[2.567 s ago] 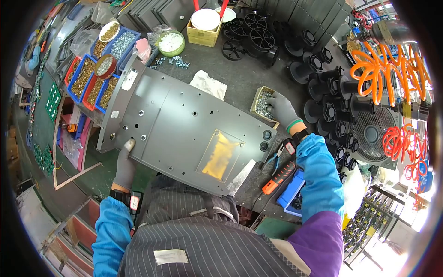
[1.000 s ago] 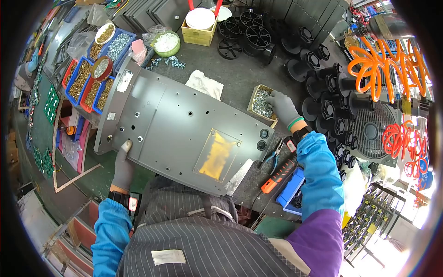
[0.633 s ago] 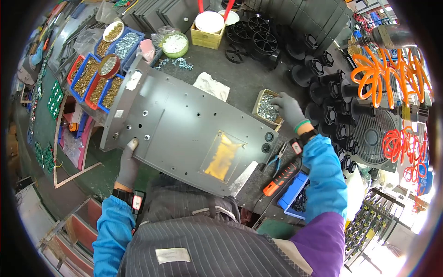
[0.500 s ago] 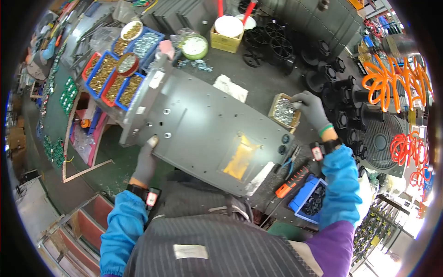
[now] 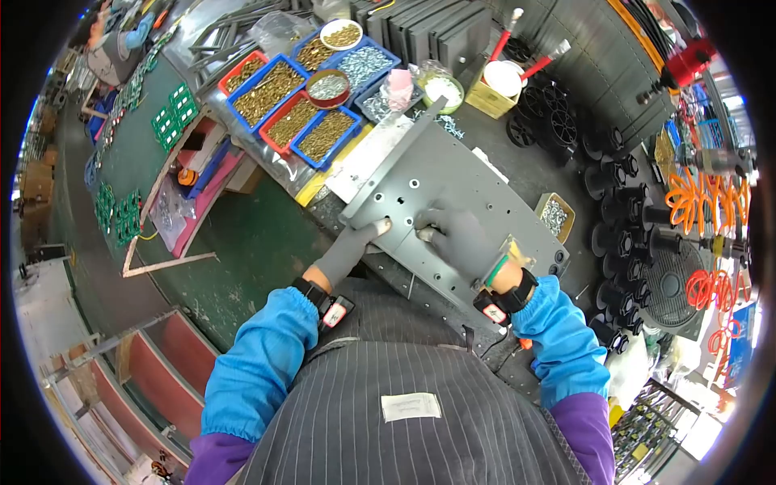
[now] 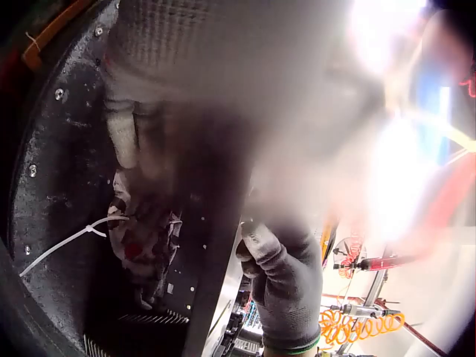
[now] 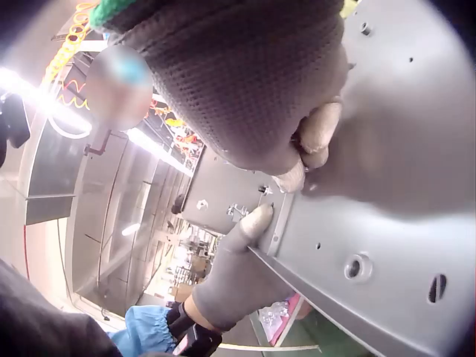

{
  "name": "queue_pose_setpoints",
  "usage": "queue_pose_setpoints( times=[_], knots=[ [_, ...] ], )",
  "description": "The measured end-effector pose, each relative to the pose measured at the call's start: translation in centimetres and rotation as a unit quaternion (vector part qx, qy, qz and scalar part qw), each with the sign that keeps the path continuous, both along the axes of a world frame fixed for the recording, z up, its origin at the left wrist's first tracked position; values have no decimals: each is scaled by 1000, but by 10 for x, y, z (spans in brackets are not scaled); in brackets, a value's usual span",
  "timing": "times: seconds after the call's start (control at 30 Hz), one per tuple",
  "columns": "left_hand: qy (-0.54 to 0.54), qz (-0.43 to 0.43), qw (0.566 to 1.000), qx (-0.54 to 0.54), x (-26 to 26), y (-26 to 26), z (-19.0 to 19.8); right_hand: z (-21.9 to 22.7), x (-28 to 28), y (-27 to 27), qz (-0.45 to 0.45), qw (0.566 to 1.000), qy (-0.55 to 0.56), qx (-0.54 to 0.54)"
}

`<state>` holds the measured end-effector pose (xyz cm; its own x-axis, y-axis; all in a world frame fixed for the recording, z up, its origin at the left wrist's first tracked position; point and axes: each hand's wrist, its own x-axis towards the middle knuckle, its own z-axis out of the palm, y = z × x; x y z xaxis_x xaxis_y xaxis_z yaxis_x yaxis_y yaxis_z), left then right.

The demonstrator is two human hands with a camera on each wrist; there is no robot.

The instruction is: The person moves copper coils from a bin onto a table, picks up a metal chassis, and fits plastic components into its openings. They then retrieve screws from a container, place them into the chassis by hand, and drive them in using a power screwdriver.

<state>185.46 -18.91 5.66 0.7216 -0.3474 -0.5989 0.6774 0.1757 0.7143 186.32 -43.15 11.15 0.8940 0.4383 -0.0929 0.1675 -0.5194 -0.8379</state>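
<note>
The grey metal panel (image 5: 461, 190) lies tilted across the bench before the person. At its near left edge the left hand (image 5: 349, 249) grips it, thumb on top and fingers beneath; the left wrist view shows the gloved fingers under it, partly blurred. Over the panel's left part the right hand (image 5: 462, 245) is bent, its fingertips drawn together just above the surface by a hole. In the right wrist view the fingertips (image 7: 316, 137) pinch a tiny metal part (image 7: 311, 172), mostly hidden, and the left thumb (image 7: 256, 221) rests on the panel's edge.
Bins of brass screws (image 5: 267, 90) stand at the upper left. A small box of metal hardware (image 5: 554, 217) sits beyond the panel's right end. Black spools (image 5: 614, 242) line the right side, near a fan (image 5: 671, 284). A red-handled tool (image 5: 687, 65) hangs at the upper right.
The right hand has left the hardware box and come over the panel's left part, near the left hand. The head view has turned, so the bench appears shifted right. The left hand still grips the edge.
</note>
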Motion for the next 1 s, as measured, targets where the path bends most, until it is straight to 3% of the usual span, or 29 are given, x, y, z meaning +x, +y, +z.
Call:
queue_pose_setpoints(
  times=[0.1,0.17,0.27,0.33,0.43,0.47,0.67,0.9,0.97,1.0],
  knots=[
    [49,-28,998,24,1,4,-5,12,-5,8,-17,999,7,-46],
    [-36,-15,999,1,0,4,-17,19,-2,10,-23,998,1,-64],
    [-10,-15,1000,12,-1,4,-17,23,19,13,-54,996,-44,-48],
    [-11,-18,1000,4,-1,4,-19,12,40,13,-174,978,104,-37],
    [-8,-37,999,4,1,6,-19,8,63,22,-165,978,104,-75],
    [-2,-53,999,9,1,8,-18,13,68,21,-171,965,173,-102],
    [-12,-27,1000,9,-2,4,-25,12,77,29,-155,960,200,-123],
    [-18,-24,1000,5,-2,3,-28,11,77,26,-109,975,126,-146],
    [-19,-23,1000,-3,-3,3,-33,29,72,31,-78,982,22,-169],
    [-18,-22,1000,-2,-3,3,-32,34,72,32,-77,982,23,-169]
  ],
)
